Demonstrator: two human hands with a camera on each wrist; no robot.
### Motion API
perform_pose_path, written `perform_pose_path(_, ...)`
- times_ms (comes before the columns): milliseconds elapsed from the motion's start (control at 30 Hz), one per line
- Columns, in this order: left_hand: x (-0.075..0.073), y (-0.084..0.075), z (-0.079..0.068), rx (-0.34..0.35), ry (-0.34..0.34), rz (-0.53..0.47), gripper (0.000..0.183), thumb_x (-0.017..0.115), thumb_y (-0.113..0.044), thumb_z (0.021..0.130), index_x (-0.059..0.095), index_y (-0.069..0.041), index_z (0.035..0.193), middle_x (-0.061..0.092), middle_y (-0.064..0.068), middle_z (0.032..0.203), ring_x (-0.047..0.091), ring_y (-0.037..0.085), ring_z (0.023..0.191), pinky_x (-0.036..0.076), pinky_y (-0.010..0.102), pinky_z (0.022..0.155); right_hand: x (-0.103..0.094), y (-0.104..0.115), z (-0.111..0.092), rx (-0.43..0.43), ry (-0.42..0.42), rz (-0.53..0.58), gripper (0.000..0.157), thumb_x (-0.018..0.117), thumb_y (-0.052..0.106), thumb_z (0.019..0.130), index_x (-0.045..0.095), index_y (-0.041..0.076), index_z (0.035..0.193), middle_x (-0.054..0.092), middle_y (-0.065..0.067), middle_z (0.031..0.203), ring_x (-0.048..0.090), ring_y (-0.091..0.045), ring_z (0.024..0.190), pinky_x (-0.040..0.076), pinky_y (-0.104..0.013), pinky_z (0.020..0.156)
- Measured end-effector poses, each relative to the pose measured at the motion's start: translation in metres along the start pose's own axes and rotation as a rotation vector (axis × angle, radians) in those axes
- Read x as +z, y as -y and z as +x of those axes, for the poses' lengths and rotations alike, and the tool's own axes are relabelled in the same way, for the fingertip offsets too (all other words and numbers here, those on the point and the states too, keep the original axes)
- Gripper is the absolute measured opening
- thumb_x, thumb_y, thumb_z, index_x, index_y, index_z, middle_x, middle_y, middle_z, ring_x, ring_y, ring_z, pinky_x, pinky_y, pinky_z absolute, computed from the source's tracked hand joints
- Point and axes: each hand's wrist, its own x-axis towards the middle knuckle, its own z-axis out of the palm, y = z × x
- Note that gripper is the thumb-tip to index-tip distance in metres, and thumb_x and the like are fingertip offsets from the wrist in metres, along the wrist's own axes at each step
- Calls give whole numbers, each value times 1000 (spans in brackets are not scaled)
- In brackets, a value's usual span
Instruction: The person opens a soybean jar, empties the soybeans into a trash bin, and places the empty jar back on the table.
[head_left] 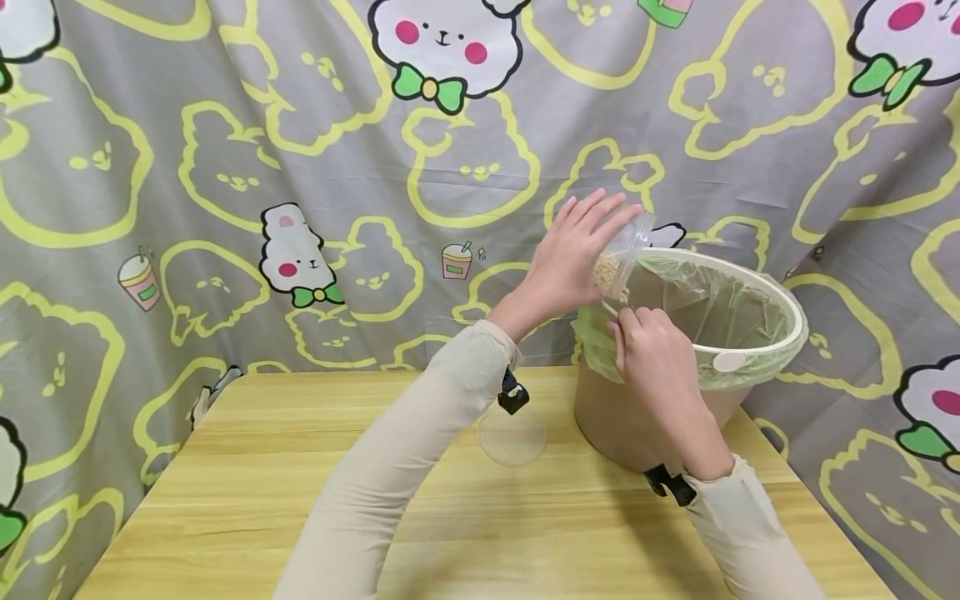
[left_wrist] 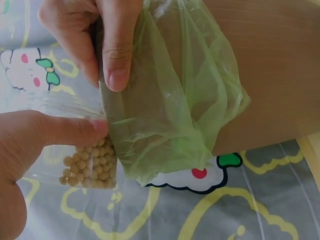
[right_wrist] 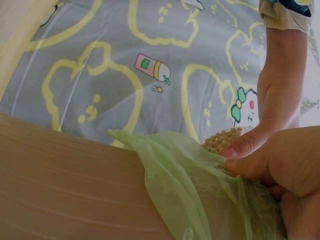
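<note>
At the near-left rim of a beige trash bin (head_left: pixel 611 421), my left hand (head_left: pixel 564 265) grips a clear plastic jar (head_left: pixel 639 237), tipped on its side toward the opening. Small round beige beans (left_wrist: pixel 90 167) lie inside the jar, gathered along its low side, as the left wrist view shows. My right hand (head_left: pixel 662 350) pinches the rim together with the green bag (left_wrist: pixel 175 115) that lines the bin, thumb on the outside. The two hands are close together. Part of the jar is hidden behind the left fingers.
A clear round lid (head_left: pixel 512 435) lies flat on the wooden table (head_left: pixel 300 467), left of the bin. The bin's white rim (head_left: pixel 798 321) carries a round tab (head_left: pixel 726 362) at the front. A patterned grey curtain (head_left: pixel 360 200) hangs behind and to both sides.
</note>
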Motion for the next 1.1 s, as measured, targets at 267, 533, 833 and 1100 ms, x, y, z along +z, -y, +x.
perform_pose_path(267,-1,-1,0,41,-1,58,107,91,-26,69,34,-22,160,31,0,167,20,23,157,6,39,131,-1,1,-1,7,3,7,17,70,4,91,61,-8,82,54,-18,69,55,-41,68,46,-50,52)
perform_pose_path(533,-3,-2,2,50,-10,61,104,88,-15,70,35,-24,159,31,0,167,20,22,158,6,39,131,0,1,1,2,4,9,16,70,3,92,62,-8,84,55,-18,70,55,-41,69,47,-50,54)
perform_pose_path(833,-1,-6,4,69,-13,68,93,69,1,78,34,-24,160,29,-1,168,17,21,159,2,37,131,1,0,1,-3,-6,4,16,70,4,91,62,-7,83,58,-19,72,56,-42,69,48,-51,54)
perform_pose_path(1100,-1,-11,5,117,-27,79,88,55,14,81,36,-22,159,30,1,168,18,23,159,9,39,131,1,0,1,0,1,-2,16,70,3,91,63,-7,81,57,-19,70,55,-41,67,48,-51,54)
